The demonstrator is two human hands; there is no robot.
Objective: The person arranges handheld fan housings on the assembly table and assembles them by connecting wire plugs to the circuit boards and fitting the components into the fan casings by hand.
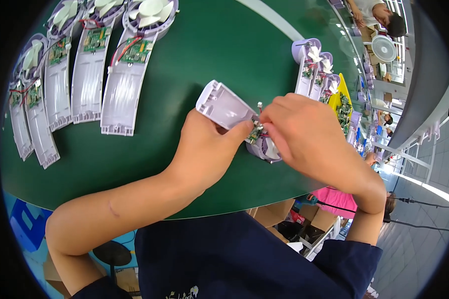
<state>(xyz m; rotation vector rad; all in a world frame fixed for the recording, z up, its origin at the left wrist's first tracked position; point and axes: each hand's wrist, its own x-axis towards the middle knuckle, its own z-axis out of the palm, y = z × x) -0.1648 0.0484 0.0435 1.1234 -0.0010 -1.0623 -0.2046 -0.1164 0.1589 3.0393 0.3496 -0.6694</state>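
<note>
A lilac hand-fan shell [224, 104] lies tilted on the green belt [209, 55], its handle pointing up-left and its round fan end toward me. My left hand [207, 142] grips the shell from below, thumb pressed beside a small green circuit board [255, 132] in the shell's middle. My right hand [304, 132] covers the fan end, fingertips pinched at the board and its thin wires. The white fan blades [272, 149] are mostly hidden under my right hand.
Several open lilac fan shells [122, 74] with boards and red wires lie in a row at the top left. Three more shells [312, 70] stand further along the belt by a yellow tray [343, 102]. Other people work at the top right. Cardboard boxes [274, 214] sit under the belt edge.
</note>
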